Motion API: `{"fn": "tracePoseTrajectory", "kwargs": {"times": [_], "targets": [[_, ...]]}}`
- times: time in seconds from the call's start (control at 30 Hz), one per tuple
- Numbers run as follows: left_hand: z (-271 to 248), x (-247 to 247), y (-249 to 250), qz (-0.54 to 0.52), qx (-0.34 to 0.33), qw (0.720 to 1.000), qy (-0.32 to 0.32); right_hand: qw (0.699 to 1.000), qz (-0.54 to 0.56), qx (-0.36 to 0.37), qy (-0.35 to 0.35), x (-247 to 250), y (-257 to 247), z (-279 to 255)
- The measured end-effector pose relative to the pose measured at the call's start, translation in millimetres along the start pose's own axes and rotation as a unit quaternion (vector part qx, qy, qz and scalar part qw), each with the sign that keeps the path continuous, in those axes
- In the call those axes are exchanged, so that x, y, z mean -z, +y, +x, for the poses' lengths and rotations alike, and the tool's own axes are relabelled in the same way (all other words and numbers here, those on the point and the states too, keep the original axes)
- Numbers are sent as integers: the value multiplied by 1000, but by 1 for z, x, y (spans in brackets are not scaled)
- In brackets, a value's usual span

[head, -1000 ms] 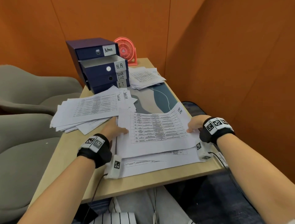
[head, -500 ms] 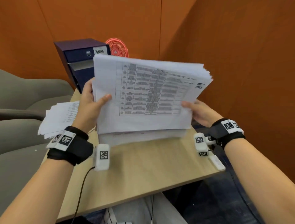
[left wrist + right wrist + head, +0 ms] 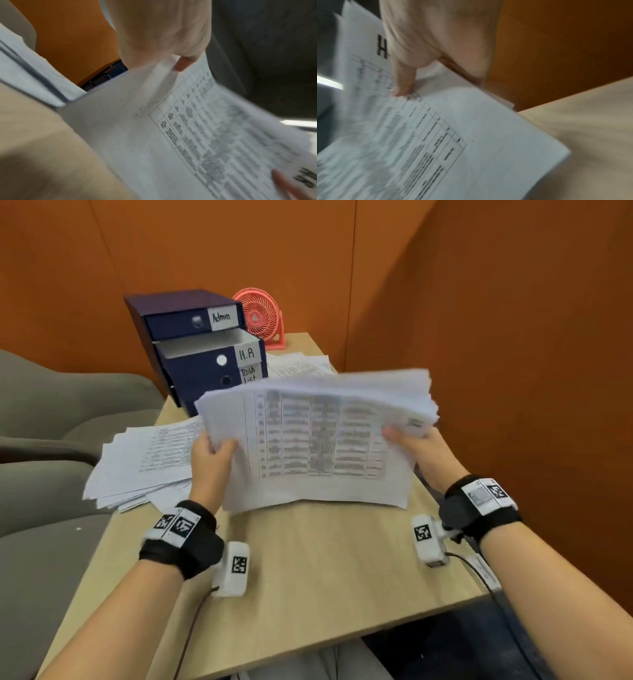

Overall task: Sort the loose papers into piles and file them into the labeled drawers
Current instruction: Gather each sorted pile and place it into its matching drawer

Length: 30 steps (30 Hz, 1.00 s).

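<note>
A thick stack of printed H.R papers (image 3: 318, 440) stands tilted on its lower long edge on the desk. My left hand (image 3: 214, 453) grips its left edge, thumb on the front sheet (image 3: 183, 65). My right hand (image 3: 411, 443) grips the right edge beside the "H" heading (image 3: 382, 46), thumb (image 3: 403, 81) on top. Behind stands the dark blue drawer unit (image 3: 191, 337); its H.R drawer (image 3: 212, 350) is pulled open, the Admin drawer (image 3: 191, 320) is closed. The lower drawers are partly hidden by the stack.
Another loose pile of papers (image 3: 150, 460) lies on the desk's left side, and a further pile (image 3: 301, 364) lies behind the stack. A pink fan (image 3: 260, 316) stands at the back. Grey chairs (image 3: 51, 412) are left; orange walls close in behind and right. Bare wooden desk (image 3: 325, 570) lies near me.
Both hands picked the H.R stack up off the desk and stood it upright. It has since dropped lower, its bottom edge now on the desk and its top tipped away.
</note>
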<state>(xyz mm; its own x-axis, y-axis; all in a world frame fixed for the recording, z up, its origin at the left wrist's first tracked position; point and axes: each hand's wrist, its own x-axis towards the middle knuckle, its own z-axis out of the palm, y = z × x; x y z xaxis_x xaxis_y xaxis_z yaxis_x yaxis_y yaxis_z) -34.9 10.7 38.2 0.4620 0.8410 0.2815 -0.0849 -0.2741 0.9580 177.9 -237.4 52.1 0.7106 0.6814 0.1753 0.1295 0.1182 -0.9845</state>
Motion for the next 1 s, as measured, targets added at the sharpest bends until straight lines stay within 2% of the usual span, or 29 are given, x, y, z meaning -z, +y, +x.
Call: {"fn": "tracePoseTrajectory", "kwargs": {"times": [0.1,0.17,0.27,0.37,0.57,0.7,0.77,0.87,0.93,1.0], "targets": [[12,-4,25,-8,-64,998,-18,999,31,29,28,0,-18,12],[23,1,28,-30,-72,996,-31,998,36,41,14,5,-23,18],[31,14,9,-50,-17,998,-47,1000,6,2,-5,8,-9,18],[28,8,-2,-43,22,997,-64,999,-18,-28,8,6,13,20],[32,-11,31,-76,-98,992,-5,997,82,-4,2,-4,-7,30],[36,6,11,-87,-23,995,-34,999,23,-8,-21,10,-2,29],[33,7,5,-56,-23,997,-41,999,1,20,38,11,3,27],[34,2,6,-13,-42,998,-35,979,-72,148,121,5,-5,25],[38,3,6,-11,-34,999,-23,949,-176,226,135,6,-16,24],[39,6,3,-18,-25,999,-19,908,-310,265,95,11,-26,22]]}}
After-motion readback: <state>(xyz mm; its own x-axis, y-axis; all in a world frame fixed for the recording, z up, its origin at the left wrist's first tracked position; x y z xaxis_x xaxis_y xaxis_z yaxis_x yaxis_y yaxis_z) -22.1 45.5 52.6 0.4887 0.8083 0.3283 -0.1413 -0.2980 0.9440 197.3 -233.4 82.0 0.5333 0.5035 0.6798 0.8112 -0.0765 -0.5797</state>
